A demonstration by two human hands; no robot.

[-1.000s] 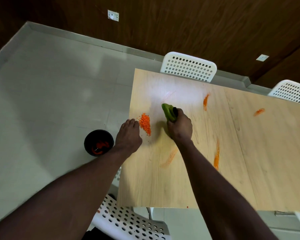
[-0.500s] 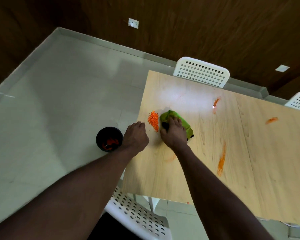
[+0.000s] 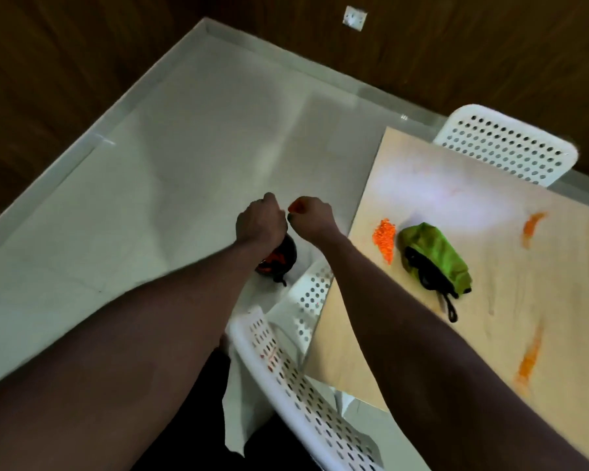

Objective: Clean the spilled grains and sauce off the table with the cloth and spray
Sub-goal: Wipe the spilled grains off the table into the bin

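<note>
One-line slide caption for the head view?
Left hand and right hand over the black bowl on the floor; green cloth on the table beside the grains, sauce streaks unwiped.

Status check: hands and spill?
Left hand, right hand over black bowl; right pinches grains, left unclear. Cloth lying on table. Grain pile, sauce streaks uncleaned.

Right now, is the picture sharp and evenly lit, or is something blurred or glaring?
Head view: the left hand and right hand are smeared by blur; a pale glare patch washes out the table near its far corner; the walls are dim; the green cloth reads fairly sharp.
</note>
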